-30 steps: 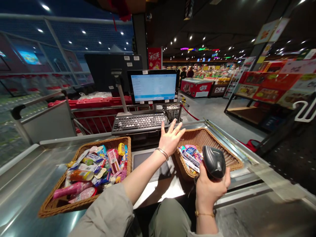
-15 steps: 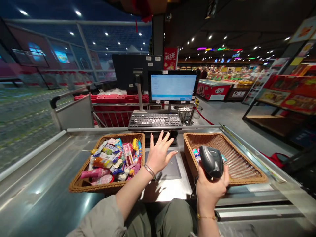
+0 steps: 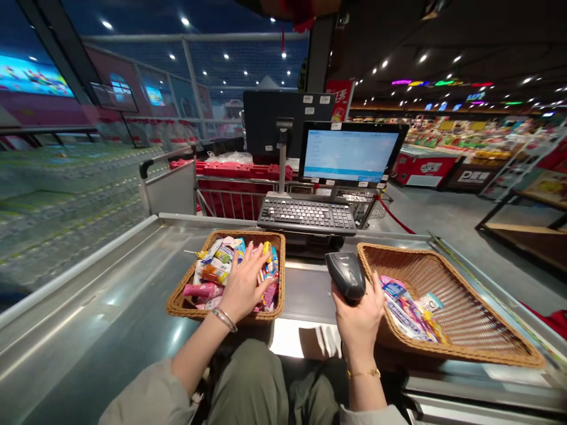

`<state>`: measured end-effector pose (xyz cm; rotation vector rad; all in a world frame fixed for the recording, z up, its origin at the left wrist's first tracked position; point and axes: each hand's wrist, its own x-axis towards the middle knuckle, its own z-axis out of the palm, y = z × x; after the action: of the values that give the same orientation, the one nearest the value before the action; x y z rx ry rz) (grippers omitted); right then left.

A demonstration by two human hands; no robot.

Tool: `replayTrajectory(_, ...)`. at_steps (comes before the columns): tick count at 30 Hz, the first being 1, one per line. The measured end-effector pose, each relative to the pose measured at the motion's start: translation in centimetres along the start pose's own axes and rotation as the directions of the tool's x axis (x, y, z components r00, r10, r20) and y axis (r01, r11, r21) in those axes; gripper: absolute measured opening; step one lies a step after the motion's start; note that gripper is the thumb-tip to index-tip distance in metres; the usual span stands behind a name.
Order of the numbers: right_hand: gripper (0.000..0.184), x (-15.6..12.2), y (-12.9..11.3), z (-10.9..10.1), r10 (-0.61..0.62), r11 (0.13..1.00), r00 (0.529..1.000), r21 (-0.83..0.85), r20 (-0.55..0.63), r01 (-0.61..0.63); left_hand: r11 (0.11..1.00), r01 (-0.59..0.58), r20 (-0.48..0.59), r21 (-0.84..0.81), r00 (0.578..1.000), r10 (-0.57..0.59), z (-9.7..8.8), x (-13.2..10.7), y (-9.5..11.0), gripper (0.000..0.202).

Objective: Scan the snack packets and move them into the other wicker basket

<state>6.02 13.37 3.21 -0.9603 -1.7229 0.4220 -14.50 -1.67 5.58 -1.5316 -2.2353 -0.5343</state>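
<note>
Head view: our left hand (image 3: 243, 287) lies palm down, fingers spread and gripping nothing, on the colourful snack packets (image 3: 208, 274) heaped in the left woven wicker basket (image 3: 177, 305). Our right hand (image 3: 359, 321) is clenched round the black handheld barcode scanner (image 3: 346, 274), above the bare strip of grey steel tabletop (image 3: 305, 295) between both baskets. The right wicker basket (image 3: 469, 307) holds packets only along its near-left edge. Left of the baskets, steel runs broad to a raised edge.
</note>
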Motion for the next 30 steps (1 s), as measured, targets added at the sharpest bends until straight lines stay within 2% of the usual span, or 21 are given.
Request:
replayTrajectory(6,0.034,-1.0,-0.9,2.5,-0.193,0.98,0.976,-0.031,0.102,0.197,0.99,0.085,0.021,0.113,0.996,-0.088,-1.7,-2.3,-4.4,0.055)
replayTrajectory(10,0.03,-2.4,-0.2,4.0,-0.302,0.95,0.943,-0.04,0.14,0.31,0.979,0.118,0.035,0.163,0.992,-0.125,-1.9,-3.8,-6.7,0.056)
replayTrajectory(13,0.025,-3.3,0.2,4.7,-0.324,0.942,0.922,-0.025,0.211,0.336,0.973,0.134,0.046,0.186,0.988,-0.145,-1.8,-4.8,-8.1,0.055)
replayTrajectory(16,0.022,-3.8,-0.1,4.8,-0.325,0.941,0.911,-0.01,0.253,0.338,0.968,0.15,0.062,0.199,0.984,-0.165,-1.8,-5.6,-9.0,0.055)
replayTrajectory(20,0.022,-4.2,-0.9,4.7,-0.309,0.949,0.92,0.008,0.242,0.316,0.963,0.166,0.085,0.211,0.979,-0.188,-1.9,-6.2,-9.8,0.053)
replayTrajectory(30,0.029,-4.8,-1.2,5.0,-0.375,0.925,0.896,0.032,0.237,0.378,0.959,0.134,0.122,0.249,0.978,-0.168,-2.0,-5.9,-11.2,0.05)
